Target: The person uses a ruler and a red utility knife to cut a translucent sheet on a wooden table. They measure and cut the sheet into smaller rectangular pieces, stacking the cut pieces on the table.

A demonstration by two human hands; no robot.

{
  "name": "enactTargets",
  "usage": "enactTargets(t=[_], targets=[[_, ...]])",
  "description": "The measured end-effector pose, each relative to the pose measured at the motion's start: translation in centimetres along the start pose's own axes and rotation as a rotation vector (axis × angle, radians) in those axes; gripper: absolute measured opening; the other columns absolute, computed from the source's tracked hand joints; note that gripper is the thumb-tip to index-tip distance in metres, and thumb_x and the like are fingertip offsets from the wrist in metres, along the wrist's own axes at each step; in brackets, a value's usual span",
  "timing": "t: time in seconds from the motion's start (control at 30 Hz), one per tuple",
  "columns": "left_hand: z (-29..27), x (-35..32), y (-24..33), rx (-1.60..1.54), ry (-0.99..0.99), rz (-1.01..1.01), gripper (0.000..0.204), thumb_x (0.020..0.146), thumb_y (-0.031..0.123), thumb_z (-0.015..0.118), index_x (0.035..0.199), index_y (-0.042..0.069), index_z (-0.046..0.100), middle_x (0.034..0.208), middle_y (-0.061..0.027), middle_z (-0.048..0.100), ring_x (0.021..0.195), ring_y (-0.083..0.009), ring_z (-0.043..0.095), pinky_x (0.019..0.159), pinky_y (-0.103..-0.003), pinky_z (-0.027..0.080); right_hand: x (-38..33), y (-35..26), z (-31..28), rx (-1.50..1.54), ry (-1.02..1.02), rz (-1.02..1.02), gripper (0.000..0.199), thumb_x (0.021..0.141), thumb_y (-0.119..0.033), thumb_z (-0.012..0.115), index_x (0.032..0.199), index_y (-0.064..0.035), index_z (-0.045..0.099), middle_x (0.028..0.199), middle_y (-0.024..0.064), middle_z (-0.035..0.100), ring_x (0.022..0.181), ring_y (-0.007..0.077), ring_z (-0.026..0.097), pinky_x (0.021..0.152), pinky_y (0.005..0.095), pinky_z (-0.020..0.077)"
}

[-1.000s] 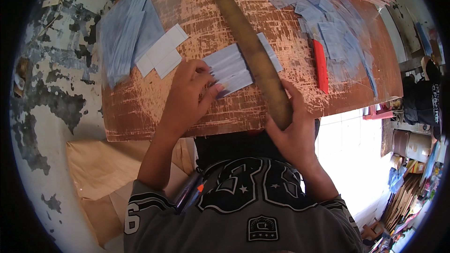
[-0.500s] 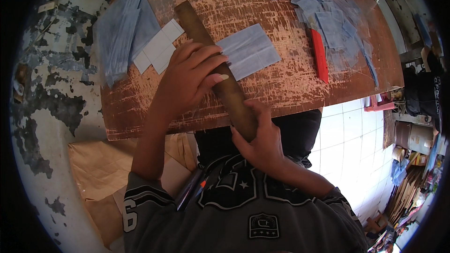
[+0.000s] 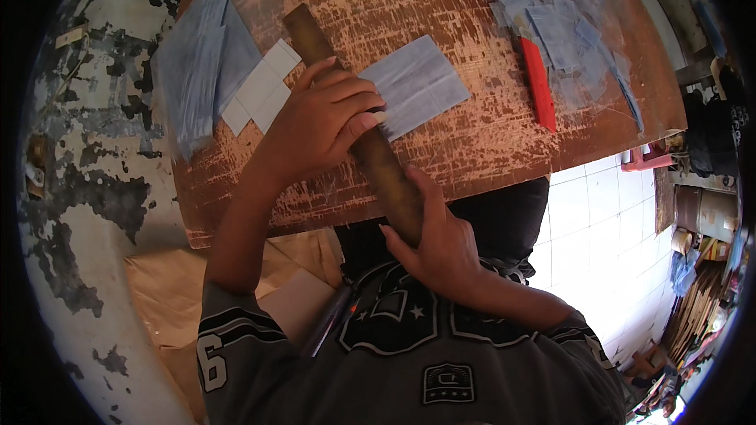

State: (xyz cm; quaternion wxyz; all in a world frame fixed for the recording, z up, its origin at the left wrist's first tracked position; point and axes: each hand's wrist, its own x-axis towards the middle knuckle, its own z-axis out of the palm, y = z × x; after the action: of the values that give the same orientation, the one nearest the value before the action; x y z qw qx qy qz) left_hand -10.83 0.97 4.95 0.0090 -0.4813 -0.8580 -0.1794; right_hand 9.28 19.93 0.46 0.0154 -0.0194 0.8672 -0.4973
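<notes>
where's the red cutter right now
In the head view, the red cutter lies on the worn table's right half, right of the blue-grey sheet, below scattered blue slips.

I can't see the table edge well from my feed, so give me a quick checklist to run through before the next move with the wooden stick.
1. Left hand on the long wooden stick: ok, fingers wrapped over its middle.
2. Right hand on the stick's near end: ok, it grips where the stick passes the table edge.
3. Stick flat on the worn wooden table: cannot tell, the hands hide the contact.
4. Blue sheet placed by the stick: ok, it lies flat just right of it; whether the stick pins its edge, cannot tell.
5. White slips kept apart: not ok, they touch the stick's left side.
6. Red tool out of the way: ok, it lies well to the right.
</notes>
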Motion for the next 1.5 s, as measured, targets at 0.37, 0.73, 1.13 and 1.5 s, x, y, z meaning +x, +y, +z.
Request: enactTargets(t=[0.37, 0.73, 1.13, 1.5], targets=[[0.7, -1.5, -0.7, -0.019, 0.01, -0.009, 0.053, 0.094, 0.042, 0.083, 0.139, 0.014, 0.074, 0.142, -0.0052, 0.072, 0.136, -0.0292, 0.066, 0.133, -0.063, 0.028, -0.4, 0.2, -0.4, -0.165, -0.057, 0.005, 0.086, 0.097, -0.036, 0.082, 0.165, -0.0046, 0.039, 0.115, 0.0247, 0.078, 0.082, 0.0392, 0.081, 0.068, 0.0465, 0.0648], [1.9, -2.1, -0.9, -0.012, 0.067, -0.016, 0.058, 0.094, 0.049, 0.082, 0.142, 0.016, 0.073, 0.142, -0.0039, 0.071, 0.138, -0.0286, 0.065, 0.134, -0.067, 0.025, -0.7, 0.8, -0.4, -0.174, 0.03, -0.049, 0.085, 0.096, -0.034, 0.082, 0.166, -0.0063, 0.043, 0.106, 0.019, 0.079, 0.077, 0.0351, 0.08, 0.063, 0.0455, 0.0633], [2.2, -2.2, -0.8, -0.036, 0.056, -0.043, 0.061, 0.092, 0.047, 0.082, 0.143, 0.016, 0.071, 0.145, -0.0045, 0.068, 0.139, -0.0291, 0.063, 0.133, -0.061, 0.032, -0.7, 1.4, -0.3, -0.186, 0.04, -0.079, 0.088, 0.095, -0.034, 0.083, 0.168, -0.0056, 0.042, 0.11, 0.018, 0.081, 0.076, 0.0324, 0.08, 0.061, 0.043, 0.0633], [2.2, -2.3, -0.7, -0.066, 0.071, -0.039, 0.061, 0.093, 0.046, 0.082, 0.143, 0.013, 0.072, 0.144, -0.0083, 0.069, 0.139, -0.0325, 0.063, 0.129, -0.058, 0.039, -0.8, 1.9, 0.2, -0.226, 0.051, -0.1, 0.089, 0.095, -0.034, 0.083, 0.168, -0.0046, 0.042, 0.105, 0.0162, 0.081, 0.071, 0.0295, 0.079, 0.057, 0.041, 0.0618]])
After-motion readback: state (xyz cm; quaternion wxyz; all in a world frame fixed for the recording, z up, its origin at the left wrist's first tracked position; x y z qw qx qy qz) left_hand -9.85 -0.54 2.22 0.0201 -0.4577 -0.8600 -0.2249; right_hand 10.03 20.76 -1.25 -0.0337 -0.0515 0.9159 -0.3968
